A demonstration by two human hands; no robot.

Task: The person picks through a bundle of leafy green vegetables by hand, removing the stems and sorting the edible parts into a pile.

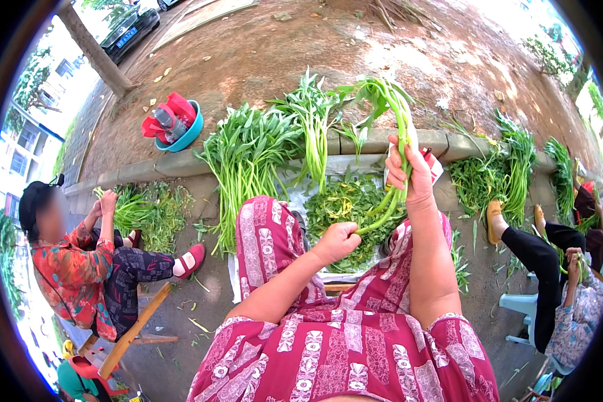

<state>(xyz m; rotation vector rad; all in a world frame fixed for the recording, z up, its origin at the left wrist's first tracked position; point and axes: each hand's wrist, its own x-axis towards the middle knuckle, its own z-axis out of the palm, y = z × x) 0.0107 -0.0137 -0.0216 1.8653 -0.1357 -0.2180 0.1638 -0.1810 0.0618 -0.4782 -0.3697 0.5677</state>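
My right hand is closed around a few long green stems of water spinach, raised above my lap with the leafy tops drooping over to the left. The lower end of one stem bends down to my left hand, whose fingers pinch it. Below my hands, between my knees, a heap of loose leaves and short pieces, some yellowed, lies on a pale sheet. A large bundle of long-stemmed water spinach leans on the stone kerb to the left. A smaller bundle stands upright beside it.
Past the stone kerb lies bare soil. A turquoise basin there holds red bags and a bottle. One person sits on the left handling greens; another sits on the right. A red-and-white object is partly behind my right hand.
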